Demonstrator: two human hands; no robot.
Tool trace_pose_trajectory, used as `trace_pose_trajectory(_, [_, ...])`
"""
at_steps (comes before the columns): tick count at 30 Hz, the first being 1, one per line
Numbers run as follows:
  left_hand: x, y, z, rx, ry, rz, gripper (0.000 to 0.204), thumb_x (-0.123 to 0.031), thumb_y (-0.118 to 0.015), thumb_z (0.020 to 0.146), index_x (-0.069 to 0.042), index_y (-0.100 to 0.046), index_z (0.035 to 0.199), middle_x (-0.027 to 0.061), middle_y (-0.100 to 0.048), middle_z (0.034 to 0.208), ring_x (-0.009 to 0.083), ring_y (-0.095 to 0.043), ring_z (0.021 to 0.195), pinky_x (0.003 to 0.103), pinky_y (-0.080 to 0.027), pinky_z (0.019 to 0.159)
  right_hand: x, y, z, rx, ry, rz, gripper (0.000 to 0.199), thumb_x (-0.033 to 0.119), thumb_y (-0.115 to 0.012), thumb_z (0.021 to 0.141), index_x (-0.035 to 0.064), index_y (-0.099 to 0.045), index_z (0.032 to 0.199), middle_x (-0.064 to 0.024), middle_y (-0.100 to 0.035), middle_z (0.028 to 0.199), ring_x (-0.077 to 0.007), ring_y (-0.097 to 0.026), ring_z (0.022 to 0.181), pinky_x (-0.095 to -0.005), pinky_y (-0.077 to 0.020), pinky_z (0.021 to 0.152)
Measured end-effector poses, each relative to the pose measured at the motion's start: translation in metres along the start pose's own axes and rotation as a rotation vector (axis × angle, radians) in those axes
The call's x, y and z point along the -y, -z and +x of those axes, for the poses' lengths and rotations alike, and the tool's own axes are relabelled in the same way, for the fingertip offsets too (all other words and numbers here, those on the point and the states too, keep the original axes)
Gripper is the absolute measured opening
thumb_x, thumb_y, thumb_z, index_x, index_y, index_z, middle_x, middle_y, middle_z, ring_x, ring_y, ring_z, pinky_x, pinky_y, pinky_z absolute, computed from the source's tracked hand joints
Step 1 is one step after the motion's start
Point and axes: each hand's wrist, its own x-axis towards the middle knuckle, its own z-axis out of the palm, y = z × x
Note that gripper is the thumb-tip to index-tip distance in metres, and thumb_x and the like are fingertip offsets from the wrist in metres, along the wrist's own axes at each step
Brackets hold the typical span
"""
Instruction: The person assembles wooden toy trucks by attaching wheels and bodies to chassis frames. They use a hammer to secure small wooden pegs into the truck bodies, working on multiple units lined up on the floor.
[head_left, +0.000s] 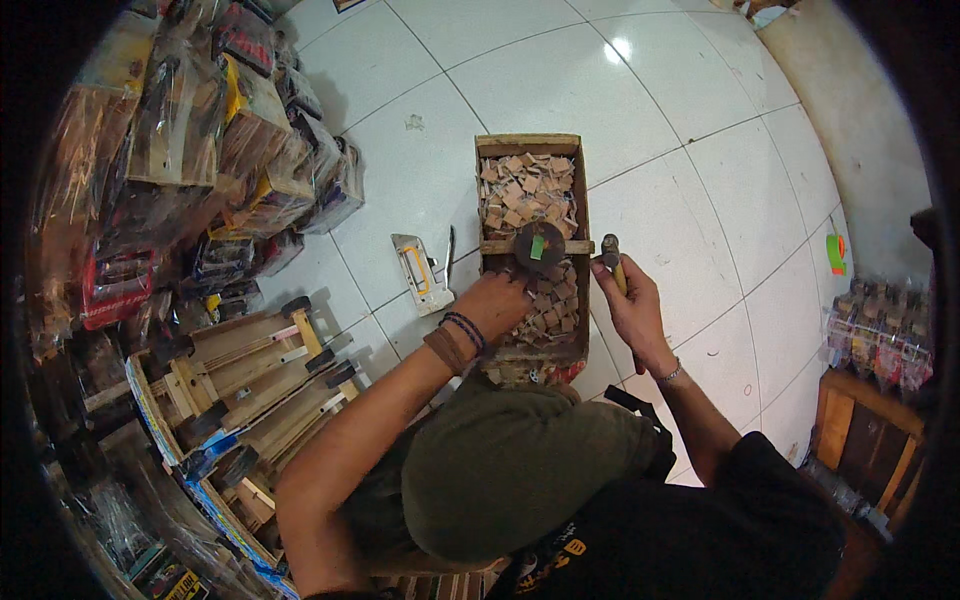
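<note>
A long wooden box (581,190) stands on the white tiled floor, filled with several small flat wooden pieces (524,192). A dark round block (537,245) with a green mark sits on the crossbar in the middle of the box. My left hand (492,300) reaches into the near half of the box and touches the pieces just below the round block. My right hand (628,305) grips a small hammer (612,258) by its handle, its metal head up, just right of the box's rim.
A staple gun (418,275) and a thin dark tool (450,255) lie left of the box. Wooden toy parts with black wheels (265,370) and plastic-wrapped packs (220,130) fill the left. A wooden shelf (860,440) stands at the right.
</note>
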Motion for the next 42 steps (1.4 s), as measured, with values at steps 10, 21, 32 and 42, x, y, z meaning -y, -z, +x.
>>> trace_pose_trajectory(10, [-0.002, 0.009, -0.002, -0.121, -0.011, -0.133, 0.012, -0.013, -0.062, 0.085, -0.007, -0.072, 0.086, 0.0140, -0.069, 0.102, 0.0316, -0.069, 0.088, 0.043, -0.056, 0.075, 0.024, 0.012, 0.066, -0.064, 0.409, -0.371, 0.025, 0.025, -0.063, 0.099, 0.0012, -0.062, 0.104, -0.0181, -0.060, 0.068, -0.0267, -0.057, 0.056, -0.0384, -0.0442, 0.056])
trace_pose_trajectory(21, [0.086, 0.071, 0.051, -0.371, 0.223, -0.232, 0.028, -0.018, -0.061, 0.093, -0.009, -0.062, 0.119, 0.0204, -0.067, 0.105, 0.0396, -0.068, 0.087, 0.047, -0.054, 0.074, 0.002, -0.022, 0.067, -0.043, 0.134, -0.237, 0.034, 0.034, -0.061, 0.098, 0.0001, -0.060, 0.097, -0.0235, -0.061, 0.070, -0.0426, -0.060, 0.063, -0.0454, -0.0454, 0.057])
trace_pose_trajectory(32, [0.106, 0.033, 0.098, -0.132, 0.237, 0.351, 0.041, -0.014, -0.057, 0.091, -0.011, -0.056, 0.132, 0.0092, -0.065, 0.109, 0.0241, -0.067, 0.099, 0.042, -0.043, 0.092, 0.005, -0.019, 0.069, -0.009, 0.099, -0.222, 0.029, 0.029, -0.061, 0.096, -0.0002, -0.058, 0.099, -0.0267, -0.065, 0.080, -0.0471, -0.064, 0.077, -0.0506, -0.0492, 0.066])
trace_pose_trajectory(42, [0.114, 0.114, 0.043, -0.261, 0.350, -0.720, 0.022, -0.011, -0.078, 0.085, -0.003, -0.065, 0.102, 0.0060, -0.069, 0.084, 0.0136, -0.066, 0.082, 0.031, -0.055, 0.079, 0.001, -0.016, 0.070, -0.004, 0.123, -0.177, 0.031, 0.030, -0.061, 0.095, -0.0005, -0.060, 0.101, -0.0255, -0.065, 0.078, -0.0438, -0.065, 0.073, -0.0470, -0.0483, 0.064])
